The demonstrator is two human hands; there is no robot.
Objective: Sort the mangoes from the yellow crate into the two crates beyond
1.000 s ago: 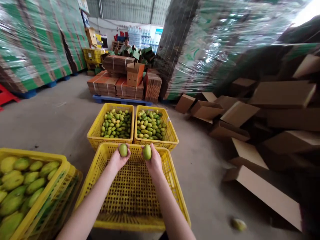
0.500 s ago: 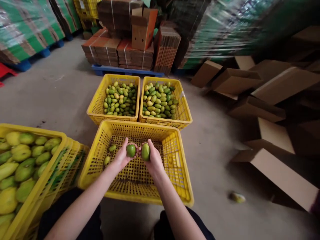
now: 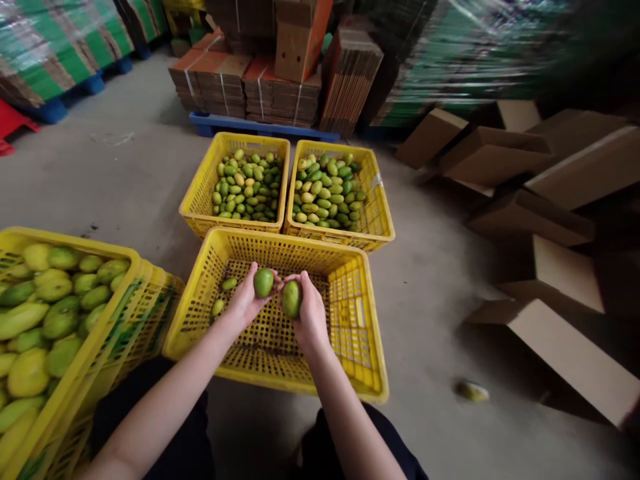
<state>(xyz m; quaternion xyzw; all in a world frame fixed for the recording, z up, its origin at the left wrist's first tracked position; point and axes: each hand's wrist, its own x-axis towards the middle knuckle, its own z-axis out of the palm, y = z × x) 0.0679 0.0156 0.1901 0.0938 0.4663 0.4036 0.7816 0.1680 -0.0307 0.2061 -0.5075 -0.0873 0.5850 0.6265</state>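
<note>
Over the yellow crate in front of me, both hands hold fruit side by side. My left hand is closed on a round green mango, its thumb along the left side. A longer green mango sits in my right hand, the thumb lying along its right edge. The fingertips of the two hands are close together; whether they touch I cannot tell. Two small green mangoes, an upper one and a lower one, lie at the left on the crate's perforated floor.
Two yellow crates of small mangoes, left and right, stand behind. A stacked crate of larger mangoes is at my left. Cardboard boxes lie on the right, near a fruit on the floor. Flattened cartons rest on a blue pallet.
The view has shifted slightly, so the far crates appear higher. The mango in my left hand has risen a little and now shows more upright. Both hands keep their mangoes.
</note>
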